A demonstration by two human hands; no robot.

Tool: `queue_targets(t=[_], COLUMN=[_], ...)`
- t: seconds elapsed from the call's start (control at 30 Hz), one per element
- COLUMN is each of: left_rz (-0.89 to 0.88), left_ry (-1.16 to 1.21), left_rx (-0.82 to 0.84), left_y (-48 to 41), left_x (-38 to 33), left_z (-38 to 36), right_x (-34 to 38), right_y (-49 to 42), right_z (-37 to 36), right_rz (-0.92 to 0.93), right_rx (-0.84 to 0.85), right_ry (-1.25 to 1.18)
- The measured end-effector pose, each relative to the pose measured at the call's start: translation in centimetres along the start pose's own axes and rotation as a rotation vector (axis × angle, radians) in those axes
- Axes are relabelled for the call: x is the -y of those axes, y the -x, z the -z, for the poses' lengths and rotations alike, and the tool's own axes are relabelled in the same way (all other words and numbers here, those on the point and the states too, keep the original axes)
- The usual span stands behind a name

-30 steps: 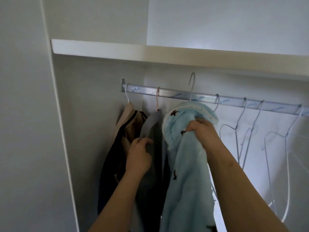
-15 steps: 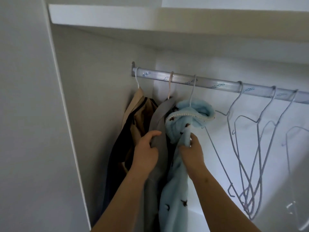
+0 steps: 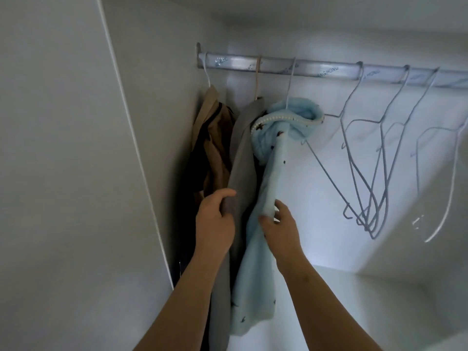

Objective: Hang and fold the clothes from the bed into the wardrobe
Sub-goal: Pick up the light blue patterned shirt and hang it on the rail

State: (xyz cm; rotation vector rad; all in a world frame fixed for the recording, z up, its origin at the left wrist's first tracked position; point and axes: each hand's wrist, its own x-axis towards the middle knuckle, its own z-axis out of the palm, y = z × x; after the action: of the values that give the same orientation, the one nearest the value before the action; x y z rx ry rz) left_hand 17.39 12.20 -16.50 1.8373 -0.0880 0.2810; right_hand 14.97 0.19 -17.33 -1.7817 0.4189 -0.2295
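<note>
From my station I saw the left hand (image 3: 215, 219) curled round the edge of the grey garment (image 3: 243, 153), thumb over the front, fingers hidden behind the cloth; the right hand (image 3: 278, 228) pinched the side edge of the light blue garment (image 3: 260, 252) between thumb and fingers; that blue piece hung by a wire hanger (image 3: 291, 82) from the rail (image 3: 329, 70), third from the left end, bunched at its top and touching the grey garment; a tan garment (image 3: 215, 138) hung leftmost, beside the wardrobe wall (image 3: 164, 122); empty wire hangers (image 3: 367, 173) hung further right along the rail.
</note>
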Motion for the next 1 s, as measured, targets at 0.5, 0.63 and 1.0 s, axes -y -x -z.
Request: queue_targets(t=[0.5,0.63,1.0], left_rz=[0.380,0.495,0.738], left_ry=[0.024,0.063,-0.066], left_rx=[0.261,0.343,0.646], left_y=[16.4,24.7,44.3], left_x=[3.3,3.5,4.7], left_z=[1.3,1.3,5.0], right_x=[-7.8,-11.4,-20.2], right_y=[16.0,23.5,43.4], right_z=[3.9,7.0,10.4], right_rz=[-0.298,-0.391,-0.669], right_rx=[0.011,-0.036,-0.121], right_ry=[-0.130,-0.159,-0.227])
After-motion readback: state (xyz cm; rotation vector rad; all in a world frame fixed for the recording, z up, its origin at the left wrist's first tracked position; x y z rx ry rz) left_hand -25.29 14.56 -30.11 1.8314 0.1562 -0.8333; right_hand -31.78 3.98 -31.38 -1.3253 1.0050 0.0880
